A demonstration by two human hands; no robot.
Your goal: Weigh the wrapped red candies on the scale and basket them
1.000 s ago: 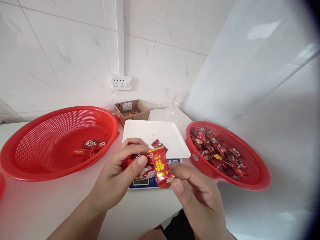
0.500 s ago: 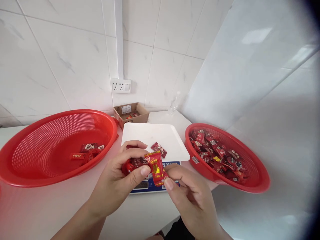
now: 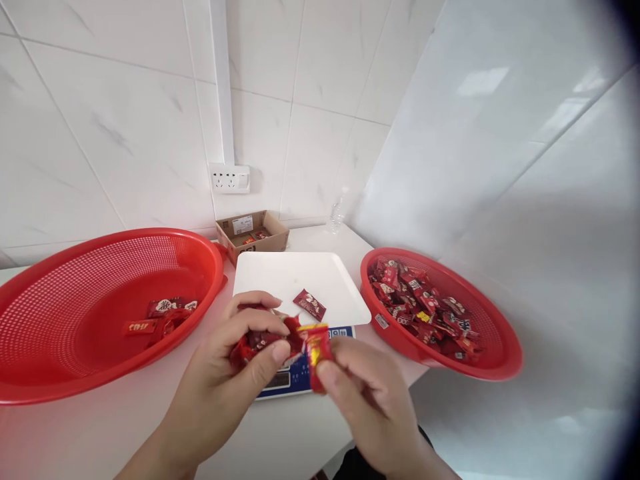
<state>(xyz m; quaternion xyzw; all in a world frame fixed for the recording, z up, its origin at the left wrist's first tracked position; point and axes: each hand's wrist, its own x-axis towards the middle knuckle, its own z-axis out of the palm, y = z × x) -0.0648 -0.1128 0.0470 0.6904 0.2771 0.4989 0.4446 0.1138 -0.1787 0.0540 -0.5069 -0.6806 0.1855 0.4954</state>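
My left hand [image 3: 230, 360] is closed around several red-wrapped candies [image 3: 260, 339] above the front of a scale. Between the thumb and fingers of my right hand [image 3: 373, 397] is one red candy [image 3: 317, 352] with yellow print, its wrapper slightly blurred. The two hands are close together, with this candy just right of the bunch. Behind them, a single dark red candy [image 3: 309, 304] lies on the white weighing tray [image 3: 280, 270]. Part of the blue scale base [image 3: 300, 377] shows below the hands; its display is partly covered.
A large red basket [image 3: 65, 280] with a few candies stands at left. On the right, another red basket [image 3: 500, 333] holds many wrapped candies. Behind the tray are a small cardboard box [image 3: 270, 243] and a clear plastic bottle [image 3: 335, 217]. A wall socket [image 3: 230, 179] is above.
My right hand has pulled the yellow-printed candy slightly down, and its fingers now cover more of it. The camera view has shifted, moving the surroundings left.
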